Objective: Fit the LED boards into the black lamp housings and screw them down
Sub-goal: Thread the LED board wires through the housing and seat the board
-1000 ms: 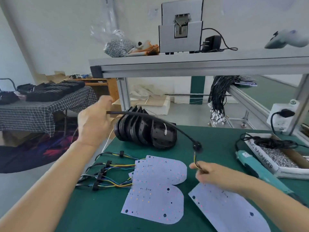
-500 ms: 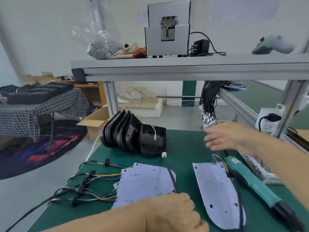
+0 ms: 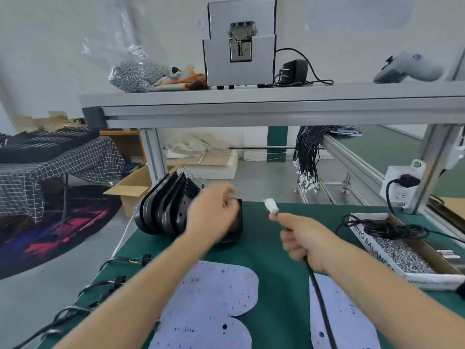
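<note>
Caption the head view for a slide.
Left hand reaches the black housings; right hand holds a cable with white plug.

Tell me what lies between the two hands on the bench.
Head view: only bare green mat lies between the left hand at the black housings and the right hand holding the white-plugged cable.
</note>
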### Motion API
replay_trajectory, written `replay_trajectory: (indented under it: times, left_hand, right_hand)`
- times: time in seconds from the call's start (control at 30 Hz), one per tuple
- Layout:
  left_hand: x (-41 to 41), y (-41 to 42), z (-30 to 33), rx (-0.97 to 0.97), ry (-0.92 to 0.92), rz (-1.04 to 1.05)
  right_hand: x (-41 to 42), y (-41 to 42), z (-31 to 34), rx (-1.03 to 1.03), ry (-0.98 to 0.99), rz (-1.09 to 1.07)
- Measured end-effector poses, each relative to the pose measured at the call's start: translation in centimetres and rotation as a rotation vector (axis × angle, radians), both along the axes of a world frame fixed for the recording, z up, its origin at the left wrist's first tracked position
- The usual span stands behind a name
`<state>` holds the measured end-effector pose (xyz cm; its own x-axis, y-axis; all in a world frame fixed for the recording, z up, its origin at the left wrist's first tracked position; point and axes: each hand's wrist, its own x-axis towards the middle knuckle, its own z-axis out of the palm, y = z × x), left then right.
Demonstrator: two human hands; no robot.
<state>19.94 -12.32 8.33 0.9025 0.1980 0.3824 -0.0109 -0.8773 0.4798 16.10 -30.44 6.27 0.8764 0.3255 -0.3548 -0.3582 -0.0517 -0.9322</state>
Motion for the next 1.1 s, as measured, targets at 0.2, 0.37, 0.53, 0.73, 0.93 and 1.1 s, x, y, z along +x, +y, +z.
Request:
replay_trajectory:
  times: [0.2,0.37,0.53,0.73,0.93,1.1]
  left_hand:
    - [1.4,3.8,-4.1,0.217,0.593,0.372]
    - [1.7,4.7,-4.3,0.221,0.562,0.389]
    - [2.1,4.0,0.7,-0.44,0.693,0.238]
    - [-1.6,4.2,4.7,-0.283,0.945,0.108]
    - [-5.2,6.6,0.9,-0.269,0.279,0.351]
    - [-5.3,5.6,-1.9,-0.324,0.338,0.307]
  right_hand:
    - [-1.5,-1.2,2.0,0.076,-0.019,0.079]
    - [-2.4,-1.3,1.3,0.086,0.007,0.086]
    - [-3.2,-1.2,0.4,0.055,-0.004,0.172]
    - [-3.6,-1.4,1.1,0.034,-0.051,0.213]
    - [-4.2,-2.9,2.2,-0.008,-0.118,0.269]
    - [-4.1,-4.0,3.0,0.064,-0.137,0.161]
